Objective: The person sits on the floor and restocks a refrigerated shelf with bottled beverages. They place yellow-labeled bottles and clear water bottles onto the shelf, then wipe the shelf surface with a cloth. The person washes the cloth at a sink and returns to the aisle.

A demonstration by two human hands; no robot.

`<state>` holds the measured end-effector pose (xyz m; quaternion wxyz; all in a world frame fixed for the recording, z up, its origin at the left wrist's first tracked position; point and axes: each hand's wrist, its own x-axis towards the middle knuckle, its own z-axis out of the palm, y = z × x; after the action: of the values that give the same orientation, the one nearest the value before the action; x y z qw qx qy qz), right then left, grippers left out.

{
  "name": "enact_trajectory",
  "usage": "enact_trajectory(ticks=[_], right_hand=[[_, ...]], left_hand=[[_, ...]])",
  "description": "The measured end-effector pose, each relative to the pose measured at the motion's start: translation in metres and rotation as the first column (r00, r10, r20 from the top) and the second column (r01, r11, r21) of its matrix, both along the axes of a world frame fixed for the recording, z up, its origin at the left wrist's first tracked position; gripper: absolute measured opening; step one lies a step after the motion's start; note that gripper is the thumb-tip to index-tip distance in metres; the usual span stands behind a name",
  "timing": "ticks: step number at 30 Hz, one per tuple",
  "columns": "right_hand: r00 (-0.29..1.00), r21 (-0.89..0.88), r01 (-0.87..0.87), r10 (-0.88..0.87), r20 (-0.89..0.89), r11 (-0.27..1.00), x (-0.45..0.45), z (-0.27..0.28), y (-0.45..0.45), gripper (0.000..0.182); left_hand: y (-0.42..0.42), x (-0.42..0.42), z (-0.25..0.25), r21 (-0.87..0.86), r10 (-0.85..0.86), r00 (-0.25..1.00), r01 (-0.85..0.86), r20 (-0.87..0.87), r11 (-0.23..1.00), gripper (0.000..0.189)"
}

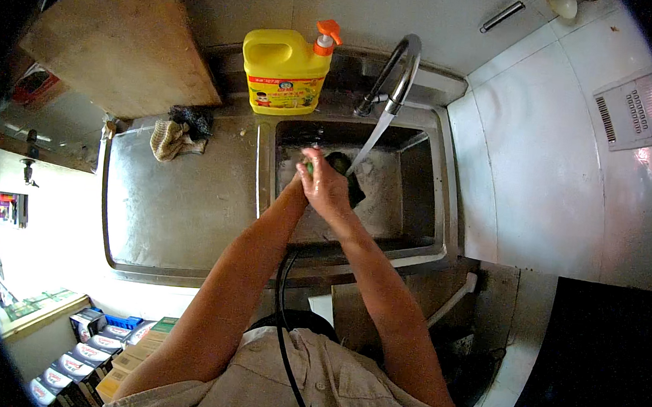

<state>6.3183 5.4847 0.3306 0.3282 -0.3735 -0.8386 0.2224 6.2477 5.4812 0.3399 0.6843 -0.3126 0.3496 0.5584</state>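
Note:
Both hands are together over the sink basin (pixel 385 207), left of the running water (pixel 373 136). My right hand (pixel 327 186) is wet and curled, its thumb and fingers about a small green item (pixel 310 168). What this item is cannot be made out. Most of my left hand (pixel 303 184) is hidden behind the right, so its grip does not show. A dark green or black thing (pixel 355 191) shows just beyond the right hand, partly covered by it. Water falls from the curved metal faucet (pixel 409 67) close to this dark thing.
A yellow pump jug (pixel 287 70) with an orange pump stands behind the basin. On the steel drainboard (pixel 189 211) lie a beige cloth (pixel 171 140) and a dark scrubber (pixel 193 120). A wooden board (pixel 121 47) leans back left. A black cable (pixel 285 337) hangs before me.

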Motion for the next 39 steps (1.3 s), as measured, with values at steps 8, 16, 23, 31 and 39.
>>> enact_trajectory(ticks=[8, 16, 23, 31, 39], right_hand=[[0.863, -0.187, 0.397, -0.296, 0.409, 0.899, 0.037, -0.044, 0.059, 0.051], [0.889, -0.126, 0.271, -0.197, 0.414, 0.954, 0.003, -0.022, 0.023, 0.037], [0.588, -0.250, 0.604, -0.212, 0.781, 0.757, 0.063, -0.042, 0.066, 0.040], [0.980, -0.878, -0.160, 0.176, -0.088, 0.451, 0.074, 0.005, 0.062, 0.089], [0.998, -0.915, 0.054, 0.015, 0.065, 0.399, 0.070, -0.047, 0.046, 0.082]], left_hand=[[0.007, 0.034, -0.011, -0.215, -0.416, 0.803, 0.357, -0.427, 0.909, 0.037], [0.025, -0.005, -0.092, -0.263, -0.580, 0.516, 0.561, -0.630, 0.785, 0.060], [0.046, 0.016, -0.046, -0.377, -0.453, -0.079, 0.688, -0.888, 0.620, 0.068], [0.047, 0.023, -0.045, -0.076, -0.313, 0.445, 0.473, -0.839, 0.878, 0.047], [0.033, -0.012, 0.012, 0.328, -0.130, 0.928, 0.251, -0.349, 0.911, 0.035]])
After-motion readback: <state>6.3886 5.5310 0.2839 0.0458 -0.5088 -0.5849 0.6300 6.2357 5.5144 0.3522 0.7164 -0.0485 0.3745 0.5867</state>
